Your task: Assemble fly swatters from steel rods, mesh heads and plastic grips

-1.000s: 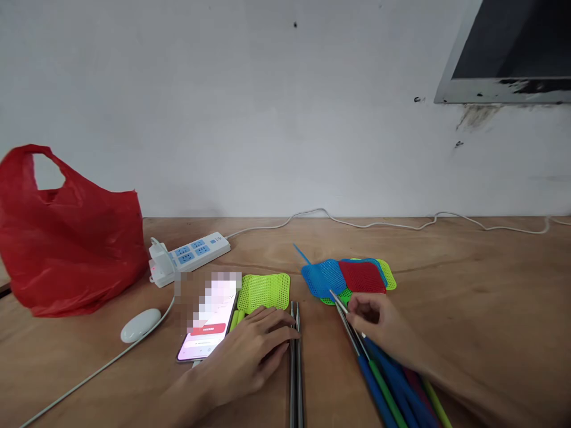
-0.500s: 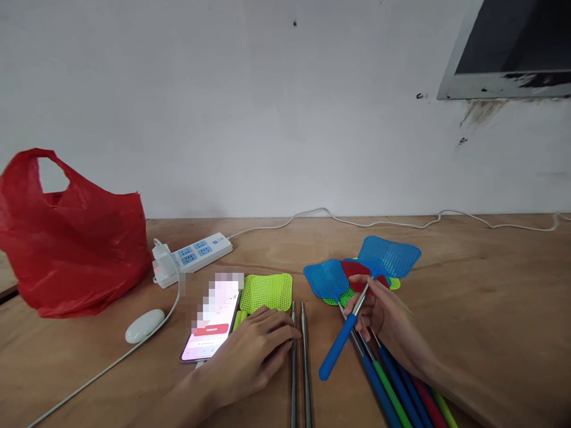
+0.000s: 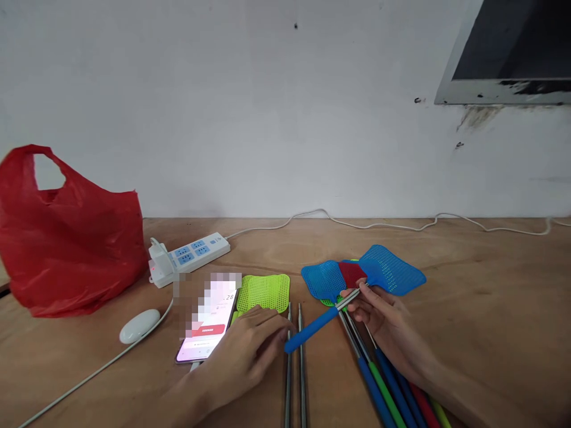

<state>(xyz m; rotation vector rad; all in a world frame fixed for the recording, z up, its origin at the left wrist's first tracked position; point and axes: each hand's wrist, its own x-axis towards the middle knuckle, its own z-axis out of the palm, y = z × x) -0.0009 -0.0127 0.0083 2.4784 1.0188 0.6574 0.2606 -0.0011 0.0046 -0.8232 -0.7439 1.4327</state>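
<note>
My right hand (image 3: 383,321) pinches the metal shaft of a blue fly swatter (image 3: 314,329), its mesh head pointing to the upper right and its handle to the lower left. The handle's end lies right by the fingertips of my left hand (image 3: 250,348), whose fingers are loosely bent and apart. Beneath my right hand several fly swatters lie in a pile, with a blue head (image 3: 321,279), a red head (image 3: 350,273) and handles of mixed colours. Two metal rods (image 3: 302,374) lie beside my left hand. A yellow-green swatter head (image 3: 264,291) is just behind it.
A lit phone (image 3: 212,324), partly blurred out, lies left of my left hand. Further left are a white power strip (image 3: 209,246) with a plug, a white oval device (image 3: 140,326) and a red plastic bag (image 3: 74,249). A white cable (image 3: 379,226) runs along the wall.
The held fly swatter has turned flatter, its handle end swinging left and up to my left hand's fingertips. My left hand has shifted slightly left in view.
</note>
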